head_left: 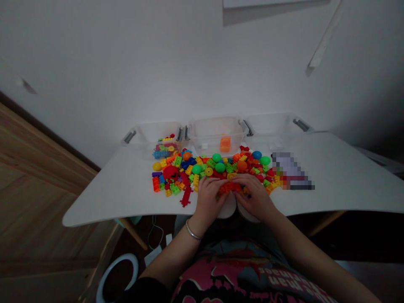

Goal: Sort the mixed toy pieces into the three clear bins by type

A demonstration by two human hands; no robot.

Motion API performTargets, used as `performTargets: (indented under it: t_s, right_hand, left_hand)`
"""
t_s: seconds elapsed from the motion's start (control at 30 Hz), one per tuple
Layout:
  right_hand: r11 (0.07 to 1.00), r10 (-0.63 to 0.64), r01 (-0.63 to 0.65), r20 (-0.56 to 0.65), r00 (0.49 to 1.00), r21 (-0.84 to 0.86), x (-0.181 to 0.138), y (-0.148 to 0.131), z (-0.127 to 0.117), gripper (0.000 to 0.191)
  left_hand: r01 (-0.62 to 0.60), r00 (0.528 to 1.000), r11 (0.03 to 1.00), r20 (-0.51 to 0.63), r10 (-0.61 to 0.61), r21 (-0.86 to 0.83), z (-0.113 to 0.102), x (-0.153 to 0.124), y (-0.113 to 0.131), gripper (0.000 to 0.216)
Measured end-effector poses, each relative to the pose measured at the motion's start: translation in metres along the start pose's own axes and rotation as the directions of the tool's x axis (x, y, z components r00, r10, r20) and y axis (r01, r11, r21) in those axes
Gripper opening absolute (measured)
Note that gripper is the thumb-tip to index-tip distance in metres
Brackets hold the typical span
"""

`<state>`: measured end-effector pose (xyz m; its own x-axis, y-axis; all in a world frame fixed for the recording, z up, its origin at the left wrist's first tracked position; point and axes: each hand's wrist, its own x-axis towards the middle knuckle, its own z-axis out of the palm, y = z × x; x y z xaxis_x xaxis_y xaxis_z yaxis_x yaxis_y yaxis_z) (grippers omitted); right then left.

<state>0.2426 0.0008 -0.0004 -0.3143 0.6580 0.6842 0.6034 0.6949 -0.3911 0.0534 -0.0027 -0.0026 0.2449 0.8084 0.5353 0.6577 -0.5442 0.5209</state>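
Observation:
Close to the table's front edge, my left hand (208, 194) and my right hand (254, 194) meet around a red-orange toy piece (229, 187). Both hands have their fingers closed on it, one from each side. Its exact kind is blurred and partly covered by my fingers. Small dark and yellow bits show beside my right fingers. Just beyond lies a spread pile of colourful toy bricks (177, 161), with green balls (220, 167) and an orange ball (242, 166) among them. A red flat connector piece (186, 196) lies left of my left hand.
Three clear plastic bins stand along the wall: the left bin (158, 128) holds several coloured pieces, the middle bin (214, 124) an orange block (225, 143) and a small white one, the right bin (268, 124) a whitish piece. A pixelated flat object (292, 168) lies at the right on the white table (347, 181).

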Motion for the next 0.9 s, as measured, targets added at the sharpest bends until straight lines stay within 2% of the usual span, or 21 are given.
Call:
performTargets:
  t_s: [0.23, 0.5, 0.67, 0.8, 0.9]
  right_hand:
    - [0.969, 0.097, -0.108, -0.06, 0.993, -0.224, -0.011, 0.03, -0.013, 0.028]
    - [0.951, 0.131, -0.128, -0.012, 0.991, -0.281, -0.02, 0.044, -0.005, 0.027]
    - [0.943, 0.144, -0.136, 0.003, 0.99, -0.303, -0.02, 0.047, -0.001, 0.025]
    - [0.942, 0.154, -0.142, 0.016, 0.988, -0.306, -0.02, 0.048, 0.0, 0.025]
    - [0.94, 0.173, -0.154, 0.034, 0.984, -0.305, -0.021, 0.048, 0.001, 0.023]
  left_hand:
    - [0.123, 0.985, 0.992, -0.117, -0.124, -0.015, -0.012, 0.002, -0.013, 0.028]
    - [0.193, 0.946, 0.979, -0.251, -0.204, -0.068, -0.023, 0.011, -0.03, 0.023]
    - [0.183, 0.938, 0.979, -0.284, -0.2, -0.085, -0.051, 0.037, -0.036, 0.026]
    - [0.157, 0.891, 0.973, -0.4, -0.213, -0.169, -0.081, 0.065, -0.041, 0.031]
    - [0.195, 0.862, 0.969, -0.445, -0.242, -0.15, -0.1, 0.089, -0.047, 0.034]
